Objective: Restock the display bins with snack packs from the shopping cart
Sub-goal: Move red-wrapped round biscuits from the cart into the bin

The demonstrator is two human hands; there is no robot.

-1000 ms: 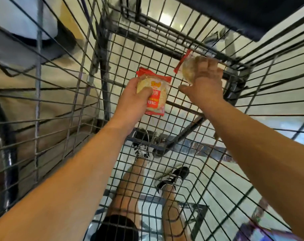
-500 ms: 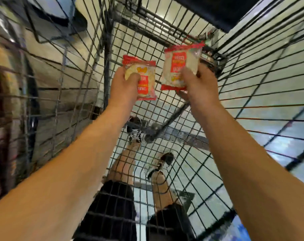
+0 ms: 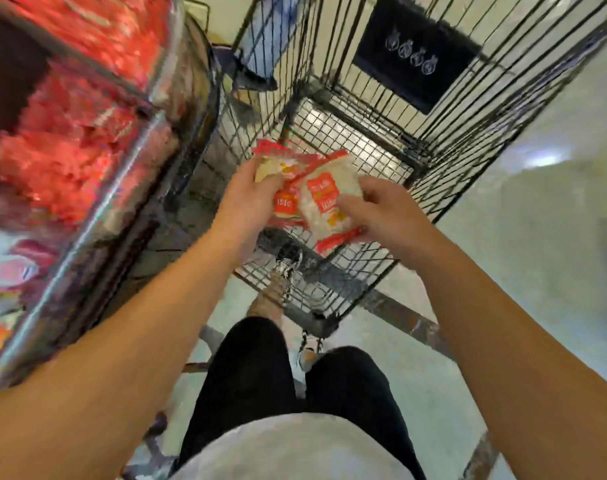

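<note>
Shop: wire shopping cart, display bins of packets.

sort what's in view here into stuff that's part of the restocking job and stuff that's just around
Part of the job:
- left hand, gripping one snack pack
- right hand, holding a second snack pack
- shopping cart
- display bins of red packs

Just around:
- black placard on the cart
- shoe

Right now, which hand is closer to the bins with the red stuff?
Left. The left hand, gripping a pack, is beside the bins; the right hand, holding another pack, is farther away.
</note>
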